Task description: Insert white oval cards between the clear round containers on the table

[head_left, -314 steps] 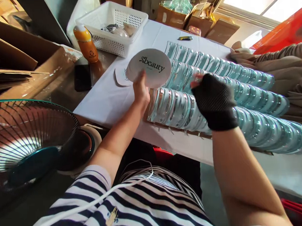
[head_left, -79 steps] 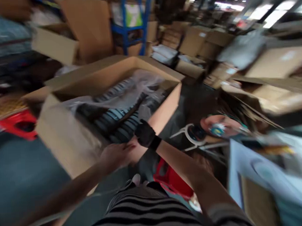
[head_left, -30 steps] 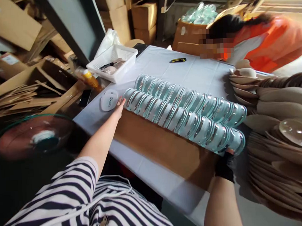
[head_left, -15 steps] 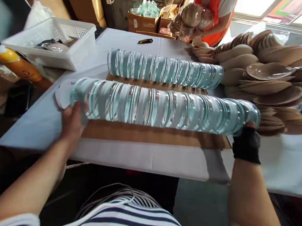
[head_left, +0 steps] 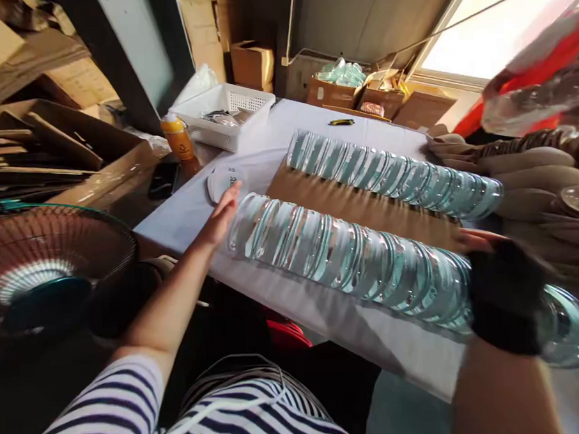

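Note:
The near row of clear glass bowls [head_left: 344, 259], nested on their sides, lies along the front of the table. My left hand [head_left: 222, 217], bare with fingers stretched out, rests against the row's left end. At its right end is my right hand [head_left: 504, 291] in a black fingerless glove, smeared by motion. Its fingers point towards the row's end, and their grip cannot be made out. A separate glass piece [head_left: 570, 326] shows to the right of that wrist. Behind, a second row of glass bowls [head_left: 393, 171] lies across brown cardboard [head_left: 366, 207].
White printed discs [head_left: 223, 181] lie beyond my left hand. Further back are a white basket [head_left: 228, 139], an orange bottle [head_left: 176, 137] and a yellow-black cutter [head_left: 341, 122]. Beige oval pieces [head_left: 532, 168] are piled at right. A fan [head_left: 56, 265] stands at left; a person in orange [head_left: 556, 58] is at far right.
The near row has come down towards the table's front edge, off the middle of the cardboard. My left hand has straightened its fingers; my right hand has shifted. The view has swung left.

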`<state>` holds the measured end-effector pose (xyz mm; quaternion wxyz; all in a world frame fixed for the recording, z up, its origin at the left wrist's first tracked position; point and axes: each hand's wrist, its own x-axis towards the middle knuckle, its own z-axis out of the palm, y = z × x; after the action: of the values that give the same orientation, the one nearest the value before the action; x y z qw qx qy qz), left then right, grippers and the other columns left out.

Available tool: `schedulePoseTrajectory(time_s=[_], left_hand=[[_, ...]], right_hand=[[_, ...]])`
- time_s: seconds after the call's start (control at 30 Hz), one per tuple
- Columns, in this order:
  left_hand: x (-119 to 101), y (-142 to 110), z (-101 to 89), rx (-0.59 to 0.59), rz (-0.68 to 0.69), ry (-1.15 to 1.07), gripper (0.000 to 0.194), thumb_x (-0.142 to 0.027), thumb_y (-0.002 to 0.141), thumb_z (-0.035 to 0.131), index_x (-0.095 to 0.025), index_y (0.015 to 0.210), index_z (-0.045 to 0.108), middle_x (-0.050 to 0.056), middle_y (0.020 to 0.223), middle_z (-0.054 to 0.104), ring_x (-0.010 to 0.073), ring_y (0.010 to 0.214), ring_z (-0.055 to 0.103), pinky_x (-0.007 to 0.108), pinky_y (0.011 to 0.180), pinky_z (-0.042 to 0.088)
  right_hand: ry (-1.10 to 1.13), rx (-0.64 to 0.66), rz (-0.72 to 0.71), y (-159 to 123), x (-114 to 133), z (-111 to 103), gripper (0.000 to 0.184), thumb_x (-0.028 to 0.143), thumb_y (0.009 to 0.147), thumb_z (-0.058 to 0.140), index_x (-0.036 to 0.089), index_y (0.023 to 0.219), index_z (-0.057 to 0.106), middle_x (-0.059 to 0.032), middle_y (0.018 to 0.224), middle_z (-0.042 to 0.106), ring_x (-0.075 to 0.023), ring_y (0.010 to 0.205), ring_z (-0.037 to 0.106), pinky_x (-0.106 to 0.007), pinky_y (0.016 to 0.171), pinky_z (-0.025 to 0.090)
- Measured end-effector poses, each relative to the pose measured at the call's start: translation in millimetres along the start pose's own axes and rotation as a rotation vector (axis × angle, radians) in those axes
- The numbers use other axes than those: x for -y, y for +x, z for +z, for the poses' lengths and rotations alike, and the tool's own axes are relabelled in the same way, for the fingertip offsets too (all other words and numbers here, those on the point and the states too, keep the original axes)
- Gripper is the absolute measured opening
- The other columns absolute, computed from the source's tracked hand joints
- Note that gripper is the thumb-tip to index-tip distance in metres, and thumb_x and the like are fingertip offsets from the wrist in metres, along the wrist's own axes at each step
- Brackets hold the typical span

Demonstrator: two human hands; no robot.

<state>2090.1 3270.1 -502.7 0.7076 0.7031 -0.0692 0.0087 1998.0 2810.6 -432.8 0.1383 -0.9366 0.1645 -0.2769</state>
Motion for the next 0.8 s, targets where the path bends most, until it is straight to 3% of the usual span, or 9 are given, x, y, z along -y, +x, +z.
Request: schedulePoseTrajectory(time_s=[0.07, 0.1, 0.2, 0.27, 0.37, 0.43, 0.6, 0.67, 0.8], left_hand=[[0, 6, 12.8, 0.066, -0.071, -0.154, 0.078, -0.051, 0.080, 0.065, -0.024, 0.150, 0.042, 0.006, 0.161, 0.038, 0.0298, 0.149, 0.034, 0.041, 0.122, 0.031], [1, 7, 19.1, 0.090, -0.113, -0.225, 0.078, -0.044, 0.079, 0.067, -0.025, 0.150, 0.043, 0.005, 0.158, 0.043, 0.0298, 0.146, 0.039, 0.042, 0.122, 0.032], [7, 7, 30.9, 0.087, -0.158, -0.365, 0.070, -0.036, 0.077, 0.070, -0.028, 0.144, 0.050, 0.003, 0.151, 0.051, 0.0284, 0.143, 0.044, 0.043, 0.123, 0.030], [13, 8, 32.2, 0.086, -0.133, -0.405, 0.066, -0.035, 0.077, 0.072, -0.029, 0.139, 0.054, 0.002, 0.149, 0.053, 0.0270, 0.145, 0.041, 0.042, 0.124, 0.027], [20, 11, 31.3, 0.097, -0.093, -0.460, 0.057, -0.042, 0.082, 0.070, -0.028, 0.135, 0.056, 0.002, 0.149, 0.053, 0.0260, 0.146, 0.040, 0.043, 0.125, 0.025], [21, 13, 31.9, 0.097, -0.057, -0.486, 0.049, -0.045, 0.086, 0.065, -0.027, 0.131, 0.057, 0.003, 0.149, 0.053, 0.0249, 0.146, 0.040, 0.043, 0.125, 0.025], [18, 14, 35.7, 0.083, -0.003, -0.480, 0.042, -0.039, 0.083, 0.066, -0.024, 0.122, 0.059, 0.004, 0.146, 0.054, 0.0244, 0.146, 0.038, 0.042, 0.124, 0.026], [18, 15, 36.6, 0.082, 0.005, -0.492, 0.042, -0.040, 0.082, 0.066, -0.024, 0.120, 0.059, 0.004, 0.146, 0.054, 0.0243, 0.146, 0.038, 0.041, 0.123, 0.027], [24, 21, 36.8, 0.070, 0.034, -0.504, 0.042, -0.041, 0.078, 0.070, -0.026, 0.116, 0.059, 0.002, 0.142, 0.057, 0.0236, 0.147, 0.037, 0.039, 0.125, 0.023]], right_hand=[[0.139, 0.373, -0.397, 14, 91, 32, 0.047, 0.044, 0.096, 0.037, 0.016, 0.099, 0.075, -0.0166, 0.103, 0.074, -0.0235, 0.095, 0.069, -0.033, 0.084, 0.050], [0.077, 0.518, -0.543, 20, 136, 50, 0.044, 0.040, 0.097, 0.038, 0.016, 0.099, 0.075, -0.0150, 0.105, 0.074, -0.0237, 0.097, 0.069, -0.032, 0.085, 0.049], [-0.138, 0.818, -0.757, 36, 244, 100, 0.040, 0.037, 0.097, 0.043, 0.014, 0.106, 0.075, -0.0152, 0.108, 0.074, -0.0244, 0.096, 0.069, -0.029, 0.079, 0.048], [-0.223, 0.913, -0.866, 47, 285, 123, 0.037, 0.032, 0.095, 0.046, 0.011, 0.106, 0.075, -0.0163, 0.107, 0.073, -0.0252, 0.096, 0.069, -0.030, 0.078, 0.048], [-0.278, 0.978, -0.988, 63, 310, 142, 0.025, 0.023, 0.087, 0.056, 0.008, 0.095, 0.075, -0.0133, 0.095, 0.074, -0.0238, 0.090, 0.067, -0.030, 0.079, 0.049], [-0.291, 1.057, -0.974, 72, 313, 148, 0.018, 0.021, 0.083, 0.062, 0.008, 0.086, 0.074, -0.0078, 0.079, 0.071, -0.0196, 0.078, 0.064, -0.030, 0.076, 0.049], [-0.073, 1.503, -0.651, 81, 321, 154, 0.030, 0.041, 0.078, 0.072, 0.011, 0.084, 0.069, 0.0024, 0.060, 0.058, -0.0100, 0.058, 0.050, -0.026, 0.064, 0.050], [-0.074, 1.457, -0.672, 79, 327, 151, 0.036, 0.046, 0.075, 0.074, 0.012, 0.088, 0.069, 0.0011, 0.063, 0.061, -0.0114, 0.059, 0.053, -0.027, 0.065, 0.052], [-0.271, 1.088, -0.923, 65, 336, 130, 0.026, 0.029, 0.076, 0.071, 0.011, 0.094, 0.072, -0.0093, 0.083, 0.071, -0.0236, 0.087, 0.067, -0.035, 0.082, 0.053]])
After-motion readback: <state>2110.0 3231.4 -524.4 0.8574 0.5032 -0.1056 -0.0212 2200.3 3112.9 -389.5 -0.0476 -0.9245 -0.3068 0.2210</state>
